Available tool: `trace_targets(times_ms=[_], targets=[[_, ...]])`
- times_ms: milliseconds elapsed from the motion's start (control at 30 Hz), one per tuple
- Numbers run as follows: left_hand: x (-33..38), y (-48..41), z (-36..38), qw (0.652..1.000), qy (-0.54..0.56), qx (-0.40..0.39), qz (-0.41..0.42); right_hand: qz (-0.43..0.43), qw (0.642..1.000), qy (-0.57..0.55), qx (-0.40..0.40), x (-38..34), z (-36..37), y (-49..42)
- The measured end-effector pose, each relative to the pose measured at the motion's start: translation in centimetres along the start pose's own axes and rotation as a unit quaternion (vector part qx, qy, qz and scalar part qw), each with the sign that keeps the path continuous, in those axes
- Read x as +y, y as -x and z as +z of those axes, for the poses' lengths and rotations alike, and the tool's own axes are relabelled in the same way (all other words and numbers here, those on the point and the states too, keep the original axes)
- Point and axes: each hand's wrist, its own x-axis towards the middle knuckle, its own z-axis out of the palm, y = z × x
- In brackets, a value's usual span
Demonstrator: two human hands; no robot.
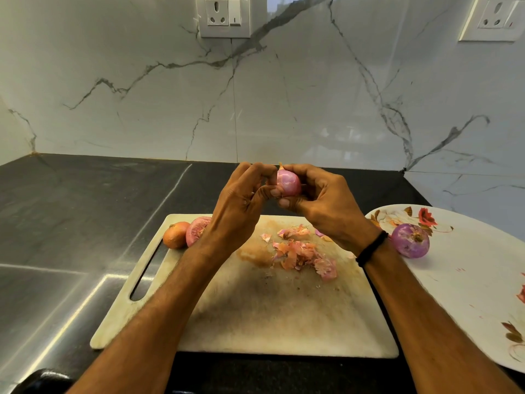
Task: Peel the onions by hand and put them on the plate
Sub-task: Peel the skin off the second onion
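A small pink onion [288, 182] is held up above the cutting board [255, 302]. My right hand [326, 206] grips it from the right and below. My left hand [241, 203] pinches at its left side with thumb and fingertips. Two unpeeled onions lie at the board's far left corner: an orange-brown one [175, 235] and a pink one [196, 230] partly hidden behind my left wrist. A peeled purple onion [411, 240] sits on the white flowered plate [468, 274] at the right. Loose onion skins [301, 253] are scattered on the board under my hands.
The board lies on a dark stone counter [71, 223] against a white marble wall [255, 95] that carries two power sockets [224, 15]. The plate overhangs the counter's right part. A dark rounded object [42, 381] shows at the bottom left corner.
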Motion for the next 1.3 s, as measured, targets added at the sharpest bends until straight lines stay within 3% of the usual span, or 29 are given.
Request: trace_targets(times_ms=[267,533,733,1033,1300], targets=[[0.1,0.2,-0.2,1.0,-0.002,0.003,-0.015,0.025,0.999,-0.036,-0.008,0.2,0.0,-0.1],[0.9,0.0,-0.6,0.998,0.029,-0.003,-0.054,0.088,0.975,-0.198,-0.041,0.2,-0.6,-0.1],[1.1,0.3,-0.8,0.996,0.021,-0.001,-0.087,0.098,0.932,-0.346,-0.029,0.0,-1.2,-0.3],[0.9,0.4,-1.0,0.997,0.0,0.018,-0.08,0.065,0.964,-0.258,-0.015,0.2,-1.0,-0.2],[1.4,-0.3,-1.1,0.993,0.019,0.111,-0.045,0.069,0.973,-0.218,-0.009,0.1,-0.9,-0.2]])
